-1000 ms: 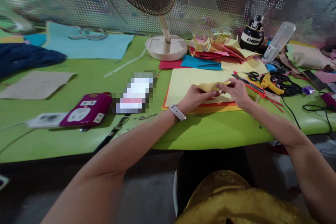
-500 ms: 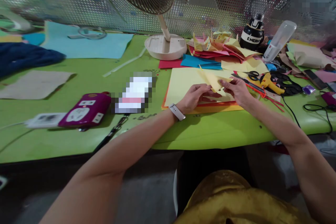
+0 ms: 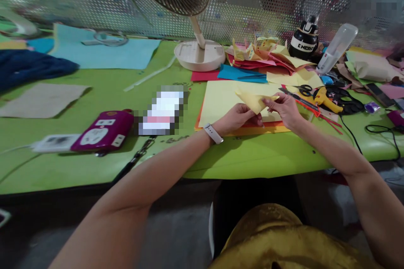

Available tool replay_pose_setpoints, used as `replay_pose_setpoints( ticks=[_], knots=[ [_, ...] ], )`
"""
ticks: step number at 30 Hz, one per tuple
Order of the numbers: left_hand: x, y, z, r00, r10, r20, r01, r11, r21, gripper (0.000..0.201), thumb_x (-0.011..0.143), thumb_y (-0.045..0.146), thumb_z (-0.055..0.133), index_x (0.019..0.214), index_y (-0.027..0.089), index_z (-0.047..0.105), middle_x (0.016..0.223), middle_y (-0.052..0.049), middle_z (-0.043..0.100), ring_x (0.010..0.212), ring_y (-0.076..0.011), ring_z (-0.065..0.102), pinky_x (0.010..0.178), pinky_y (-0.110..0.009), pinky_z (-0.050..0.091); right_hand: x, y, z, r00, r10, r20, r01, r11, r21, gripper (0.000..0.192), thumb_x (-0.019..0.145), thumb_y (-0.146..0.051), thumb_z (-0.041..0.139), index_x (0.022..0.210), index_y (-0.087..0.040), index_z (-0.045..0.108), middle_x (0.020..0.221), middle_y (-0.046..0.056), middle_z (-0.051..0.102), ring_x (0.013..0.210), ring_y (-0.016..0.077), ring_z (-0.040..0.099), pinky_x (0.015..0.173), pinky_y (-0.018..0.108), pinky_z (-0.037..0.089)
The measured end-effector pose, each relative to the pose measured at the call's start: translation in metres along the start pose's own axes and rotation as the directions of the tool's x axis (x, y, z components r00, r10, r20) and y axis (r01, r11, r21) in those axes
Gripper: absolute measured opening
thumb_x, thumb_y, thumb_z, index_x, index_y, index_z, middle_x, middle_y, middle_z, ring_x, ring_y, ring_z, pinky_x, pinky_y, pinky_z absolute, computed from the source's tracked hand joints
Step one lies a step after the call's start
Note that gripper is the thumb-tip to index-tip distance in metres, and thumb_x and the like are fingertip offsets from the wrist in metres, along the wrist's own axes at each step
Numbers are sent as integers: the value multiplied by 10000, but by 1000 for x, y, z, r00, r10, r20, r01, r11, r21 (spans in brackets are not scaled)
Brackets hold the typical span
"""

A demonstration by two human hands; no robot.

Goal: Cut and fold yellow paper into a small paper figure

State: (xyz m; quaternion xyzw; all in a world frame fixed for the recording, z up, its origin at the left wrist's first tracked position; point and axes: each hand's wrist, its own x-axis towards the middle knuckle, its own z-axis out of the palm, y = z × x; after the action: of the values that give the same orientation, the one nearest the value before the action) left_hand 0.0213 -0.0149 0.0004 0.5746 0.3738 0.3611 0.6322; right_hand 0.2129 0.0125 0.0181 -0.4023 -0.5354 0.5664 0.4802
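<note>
Green surface carries stacked sheets; just above them, the left hand and right hand pinch a yellow paper, which uneven pulling could crease or tear.

Lighting: dim overall; pale light piercing the grey perforated metal screen. Glossy lime-green table covering: whitish sheen towards the sides, soft shadow beneath the bare left forearm. Dark grey floor: murky. White rectangular phone display: brightest patch (coarsely pixelated, like the upper right corner). Folded pale-yellow paper: detail soft. Margins: wide-angle stretching, smeared.
</note>
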Motion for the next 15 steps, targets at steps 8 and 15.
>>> replay_pose_setpoints(
  ticks=[8,15],
  knots=[
    [1,-1,-1,998,66,-8,-65,995,77,426,874,568,744,758,161,698,739,-81,774,733,-212,778,779,-346,648,-2,-3,0,999,-42,3,42,999,-15,540,473,-598,987,649,-217,647,573,-45,661,496,95,588,499,243,513],
    [0,0,-2,985,147,-85,-161,968,-193,500,720,583,841,1001,172,794,1044,-121,820,1068,-324,772,876,-423,653,0,-5,-2,986,-163,-40,162,986,-23,485,530,-541,988,676,-221,655,606,-45,690,500,99,623,499,242,535]
  ],
)
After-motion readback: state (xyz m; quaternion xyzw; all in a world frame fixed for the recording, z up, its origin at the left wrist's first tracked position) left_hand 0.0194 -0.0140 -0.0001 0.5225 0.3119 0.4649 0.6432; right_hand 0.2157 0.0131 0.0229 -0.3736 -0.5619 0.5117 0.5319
